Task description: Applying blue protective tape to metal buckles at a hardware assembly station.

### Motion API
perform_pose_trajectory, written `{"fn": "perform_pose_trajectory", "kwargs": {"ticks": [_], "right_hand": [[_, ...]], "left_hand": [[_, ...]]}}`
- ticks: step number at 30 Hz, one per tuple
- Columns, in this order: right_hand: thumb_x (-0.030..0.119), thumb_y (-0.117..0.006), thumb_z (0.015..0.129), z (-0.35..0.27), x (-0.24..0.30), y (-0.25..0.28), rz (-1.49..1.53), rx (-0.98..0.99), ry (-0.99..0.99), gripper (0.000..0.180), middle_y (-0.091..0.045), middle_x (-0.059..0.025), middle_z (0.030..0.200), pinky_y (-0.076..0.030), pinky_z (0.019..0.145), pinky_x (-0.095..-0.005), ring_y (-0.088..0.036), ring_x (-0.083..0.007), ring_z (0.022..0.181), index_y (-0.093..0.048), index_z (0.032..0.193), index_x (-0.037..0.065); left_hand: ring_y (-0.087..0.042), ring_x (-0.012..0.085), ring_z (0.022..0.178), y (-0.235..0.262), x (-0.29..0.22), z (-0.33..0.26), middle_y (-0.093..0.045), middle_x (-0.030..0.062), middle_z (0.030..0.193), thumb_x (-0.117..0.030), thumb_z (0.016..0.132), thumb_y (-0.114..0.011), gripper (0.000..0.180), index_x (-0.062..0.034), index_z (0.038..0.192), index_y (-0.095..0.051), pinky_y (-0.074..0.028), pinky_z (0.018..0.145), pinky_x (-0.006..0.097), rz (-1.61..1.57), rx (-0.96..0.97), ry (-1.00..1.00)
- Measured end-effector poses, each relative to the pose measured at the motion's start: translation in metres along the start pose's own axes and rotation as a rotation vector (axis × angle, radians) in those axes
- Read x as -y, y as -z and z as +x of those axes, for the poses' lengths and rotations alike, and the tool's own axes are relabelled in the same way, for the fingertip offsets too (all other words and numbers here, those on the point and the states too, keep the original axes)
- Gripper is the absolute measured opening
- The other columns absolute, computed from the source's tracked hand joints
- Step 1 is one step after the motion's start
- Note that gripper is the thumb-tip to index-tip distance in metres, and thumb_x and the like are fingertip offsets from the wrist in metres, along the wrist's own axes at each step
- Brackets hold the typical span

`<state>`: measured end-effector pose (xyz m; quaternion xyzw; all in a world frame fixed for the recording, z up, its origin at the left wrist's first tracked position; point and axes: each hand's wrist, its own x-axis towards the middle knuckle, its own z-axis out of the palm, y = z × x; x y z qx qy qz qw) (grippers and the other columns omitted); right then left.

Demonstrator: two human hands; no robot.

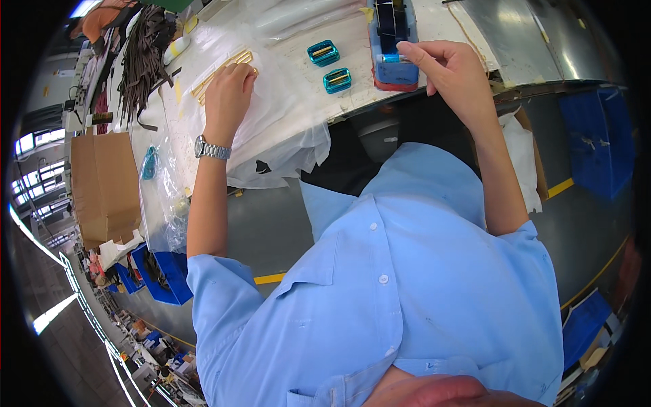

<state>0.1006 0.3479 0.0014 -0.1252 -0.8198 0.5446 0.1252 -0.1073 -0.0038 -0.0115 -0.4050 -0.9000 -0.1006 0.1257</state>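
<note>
My left hand [230, 91], with a metal watch [213, 148] on its wrist, has its fingers curled round a row of gold metal buckles [220, 73] on clear plastic sheeting. Part of the row is hidden under the fingers. To the right, my right hand [451, 71] pinches the end of clear bluish tape [395, 59] at the front of a blue tape dispenser [395, 80]. Between the hands lie two small bundles wrapped in teal film, a farther one [323, 53] and a nearer one [337, 80], each with gold metal inside.
Dark straps [144, 57] are heaped at the table's far left. Another teal piece [149, 163] shows near a plastic bag [163, 203]. A cardboard box [104, 183] stands left of the table; blue bins [163, 271] are below it. A blue container [597, 146] stands right.
</note>
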Motion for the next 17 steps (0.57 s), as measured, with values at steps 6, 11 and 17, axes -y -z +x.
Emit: {"fn": "perform_pose_trajectory", "kwargs": {"ticks": [6,11,17], "right_hand": [[0.034,-0.081,0.097,0.001,0.004,-0.004,0.011,0.004,0.054,0.035,-0.073,-0.0009,0.078,-0.043,0.057,-0.0234,-0.056,-0.0047,0.061,-0.084,0.113,0.002],[0.026,-0.083,0.095,0.012,-0.008,-0.007,0.126,0.020,0.106,0.031,-0.077,-0.0033,0.087,-0.051,0.072,-0.0240,-0.066,-0.0060,0.079,-0.083,0.111,0.000],[0.022,-0.083,0.095,0.013,-0.008,-0.011,0.325,0.023,0.024,0.026,-0.080,-0.0045,0.095,-0.053,0.079,-0.0245,-0.069,-0.0086,0.085,-0.082,0.109,0.000]], "left_hand": [[-0.068,0.0330,0.095,0.008,-0.004,0.002,-0.071,0.0112,0.093,-0.012,0.094,-0.072,0.007,-0.0062,0.098,-0.070,-0.054,0.083,0.046,0.031,0.045,-0.047],[-0.068,0.0340,0.090,0.000,0.003,0.003,-0.072,0.0132,0.092,-0.010,0.092,-0.071,0.007,-0.0047,0.096,-0.071,-0.055,0.082,0.045,0.033,0.001,-0.043],[-0.070,0.0136,0.076,0.024,0.022,0.004,-0.077,0.0074,0.090,-0.017,0.100,-0.078,0.017,-0.0062,0.112,-0.080,-0.062,0.074,0.032,-0.957,-0.163,0.519]]}}
